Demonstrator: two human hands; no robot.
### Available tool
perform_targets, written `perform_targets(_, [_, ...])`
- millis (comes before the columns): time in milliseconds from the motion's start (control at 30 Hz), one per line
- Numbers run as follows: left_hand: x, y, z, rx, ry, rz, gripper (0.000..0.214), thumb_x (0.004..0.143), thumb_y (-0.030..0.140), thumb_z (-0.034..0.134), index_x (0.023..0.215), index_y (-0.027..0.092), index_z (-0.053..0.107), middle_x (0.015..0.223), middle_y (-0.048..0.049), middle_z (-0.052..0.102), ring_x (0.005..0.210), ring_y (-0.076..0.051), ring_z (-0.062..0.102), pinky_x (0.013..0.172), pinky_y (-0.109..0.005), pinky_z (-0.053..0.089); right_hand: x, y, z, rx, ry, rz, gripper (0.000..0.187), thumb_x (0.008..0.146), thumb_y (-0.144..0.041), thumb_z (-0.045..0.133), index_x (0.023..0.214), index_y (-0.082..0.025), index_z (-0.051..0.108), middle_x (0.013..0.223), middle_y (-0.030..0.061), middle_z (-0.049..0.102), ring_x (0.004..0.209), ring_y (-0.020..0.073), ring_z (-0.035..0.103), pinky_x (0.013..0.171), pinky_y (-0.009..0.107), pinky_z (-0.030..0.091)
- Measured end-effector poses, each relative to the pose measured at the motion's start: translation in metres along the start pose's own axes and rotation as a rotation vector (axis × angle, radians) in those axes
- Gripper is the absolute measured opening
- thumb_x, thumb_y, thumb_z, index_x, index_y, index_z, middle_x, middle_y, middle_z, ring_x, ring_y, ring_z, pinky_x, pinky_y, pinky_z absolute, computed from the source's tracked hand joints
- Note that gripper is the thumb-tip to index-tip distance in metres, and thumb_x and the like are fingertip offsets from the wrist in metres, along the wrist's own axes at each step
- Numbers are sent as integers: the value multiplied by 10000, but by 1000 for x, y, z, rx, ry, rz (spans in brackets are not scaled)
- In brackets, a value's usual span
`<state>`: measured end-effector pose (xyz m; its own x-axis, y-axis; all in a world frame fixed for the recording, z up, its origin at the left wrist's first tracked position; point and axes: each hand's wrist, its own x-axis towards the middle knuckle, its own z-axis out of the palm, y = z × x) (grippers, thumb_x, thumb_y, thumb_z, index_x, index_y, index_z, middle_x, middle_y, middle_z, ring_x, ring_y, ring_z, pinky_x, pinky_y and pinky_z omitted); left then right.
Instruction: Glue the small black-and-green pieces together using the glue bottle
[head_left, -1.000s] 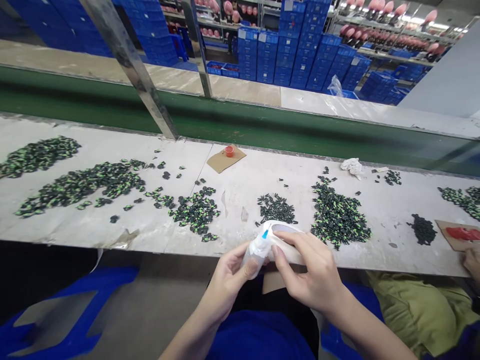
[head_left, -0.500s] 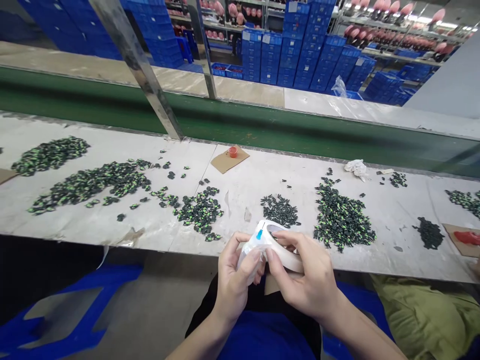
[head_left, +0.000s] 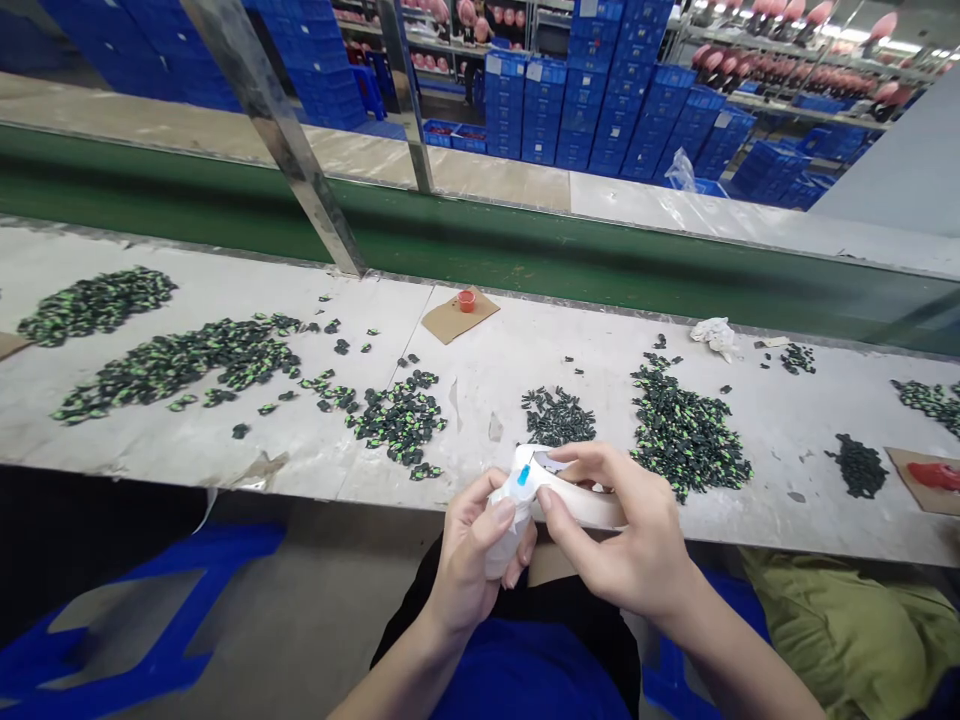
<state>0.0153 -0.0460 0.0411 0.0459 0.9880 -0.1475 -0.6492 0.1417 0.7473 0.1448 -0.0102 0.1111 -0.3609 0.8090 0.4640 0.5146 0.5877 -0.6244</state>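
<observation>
My left hand (head_left: 466, 565) is closed around a small translucent white bottle (head_left: 504, 545) with a blue tip (head_left: 523, 475), tilted up toward the right. In my right hand (head_left: 637, 530) is a roll of white tape (head_left: 589, 508), pinched between thumb and fingers. The roll's left edge overlaps the bottle top; whether they touch, I cannot tell. Both hands are over the table's near edge. Just beyond them lies a small pile of black parts (head_left: 559, 415). Heaps of black-and-green parts lie to the left (head_left: 401, 415) and to the right (head_left: 686, 430).
A red cup (head_left: 466, 300) stands on a cardboard piece (head_left: 442, 322) toward the back of the white table (head_left: 510, 350). Crumpled white tissue (head_left: 714, 337) lies at the back right. A metal post (head_left: 277, 140) rises behind the table. Blue stools (head_left: 172, 600) and green cloth (head_left: 847, 630) are below.
The bottle has turned more upright and shows more of its body below the tip. My right hand and the tape roll have shifted slightly right.
</observation>
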Motion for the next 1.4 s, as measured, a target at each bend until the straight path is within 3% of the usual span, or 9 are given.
perform_targets(200, [4,7,-13,-13,-206,-116,356,731,494,690,715,161,566,387,42,522,225,-24,286,268,-141,144,16,5,-16,200,-286,167,230,769,-203,683,981,-212,594,679,-31,715,608,143,691,564,218,513])
perform_targets(400, [1,5,-17,-63,-284,-230,443,780,528,601,640,110,644,325,27,448,214,-29,262,258,-159,137,18,17,-11,276,-354,224,202,759,-273,733,931,-202,655,735,-1,721,671,151,694,606,237,524])
perform_targets(600, [1,-3,-12,-306,-461,-360,506,780,582,529,574,123,585,280,61,349,167,-30,191,227,-163,134,5,17,2,469,-266,255,239,815,-262,656,1045,-196,663,814,26,720,753,152,684,690,265,539])
perform_targets(733, [4,-4,-10,-353,-546,-386,511,757,601,533,560,132,578,264,62,337,153,-34,178,211,-166,134,0,12,10,595,-187,346,198,804,-274,647,979,-183,627,695,5,667,631,135,631,581,240,488])
perform_targets(967, [9,2,-13,-67,-477,-342,504,678,605,642,546,119,632,303,14,429,191,-53,284,238,-170,140,-8,7,19,757,-54,549,269,714,-327,717,790,-213,486,604,-27,607,518,104,514,489,213,394])
perform_targets(1233, [19,-8,-18,41,-338,-174,544,698,645,622,543,123,641,302,4,444,202,-48,282,259,-168,160,-3,5,41,1060,155,814,335,611,-243,710,732,-231,398,501,-108,501,379,58,406,400,172,333])
perform_targets(1400, [20,7,-18,242,-434,-159,557,651,678,668,545,132,656,326,-4,450,234,-57,306,275,-184,196,5,7,40,1137,72,922,349,614,-278,712,787,-230,413,462,-110,472,374,66,392,375,170,301])
